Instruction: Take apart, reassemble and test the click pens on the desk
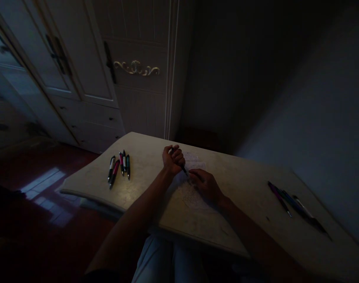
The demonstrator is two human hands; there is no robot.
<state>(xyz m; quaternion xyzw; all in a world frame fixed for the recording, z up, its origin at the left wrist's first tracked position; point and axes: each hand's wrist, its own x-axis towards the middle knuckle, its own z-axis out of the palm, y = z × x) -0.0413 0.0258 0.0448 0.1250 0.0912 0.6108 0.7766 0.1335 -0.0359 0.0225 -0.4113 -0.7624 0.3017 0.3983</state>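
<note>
My left hand (173,159) is closed around a dark pen (184,170), which slants down to the right with its lighter end showing below the fist. Close beside that end are the fingertips of my right hand (206,185), thumb and fingers drawn together. Whether they touch the pen or pinch a small part is too dark to make out. Beneath both hands lies a thin sheet of paper (194,200) with faint marks, partly covered by my right hand.
On the left of the pale table (238,220) lie several pens (114,173) in a group. More pens (281,199) lie at the right, near the wall (323,149). A small dark piece (267,218) rests nearby. A wardrobe (138,102) stands behind the table.
</note>
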